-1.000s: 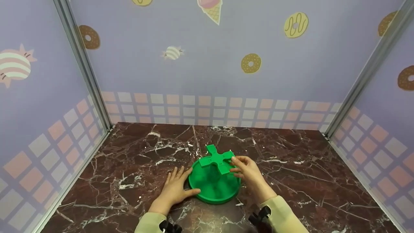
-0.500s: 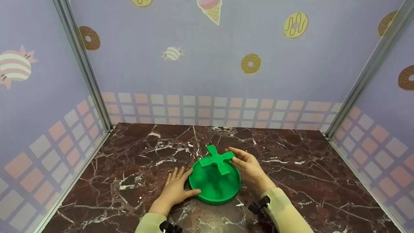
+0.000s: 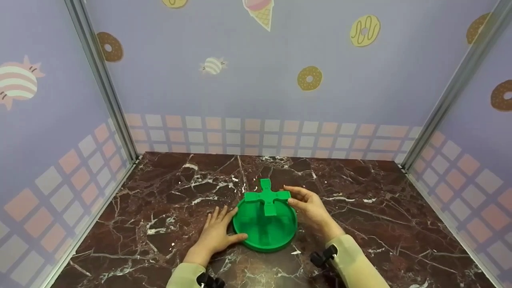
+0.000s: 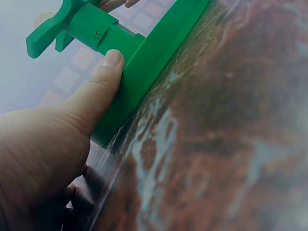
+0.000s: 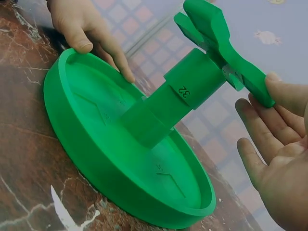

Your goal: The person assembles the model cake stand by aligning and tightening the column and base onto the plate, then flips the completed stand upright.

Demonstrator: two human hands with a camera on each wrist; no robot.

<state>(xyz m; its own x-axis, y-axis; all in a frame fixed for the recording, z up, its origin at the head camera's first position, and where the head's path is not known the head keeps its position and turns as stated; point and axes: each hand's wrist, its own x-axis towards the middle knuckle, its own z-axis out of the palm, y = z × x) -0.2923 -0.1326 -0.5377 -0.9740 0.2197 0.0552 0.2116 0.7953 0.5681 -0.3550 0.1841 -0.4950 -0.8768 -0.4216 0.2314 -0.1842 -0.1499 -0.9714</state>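
A round green shallow dish (image 3: 264, 238) lies on the table; a thick stepped post (image 5: 168, 103) marked 32 rises from its middle. On top of the post sits a green four-armed cross handle (image 3: 267, 197). My left hand (image 3: 218, 234) rests at the dish's left side, fingers spread and fairly straight, the thumb (image 4: 103, 79) touching the rim. At the cross's right arm, my right hand (image 3: 314, 208) has its thumb in front and index finger behind, holding the arm's end. The other right fingers (image 5: 262, 127) extend without touching the cross.
The dark red marbled table (image 3: 180, 192) stretches around the dish. Patterned lilac panels stand at the back (image 3: 256, 100) and both sides, joined by metal corner posts (image 3: 112, 88). Black wrist mounts (image 3: 324, 256) sit on both sleeves.
The cross handle has turned clockwise as seen from above, its arms now nearly square to me. My right hand has shifted its fingers around the right arm. The left hand stays put.
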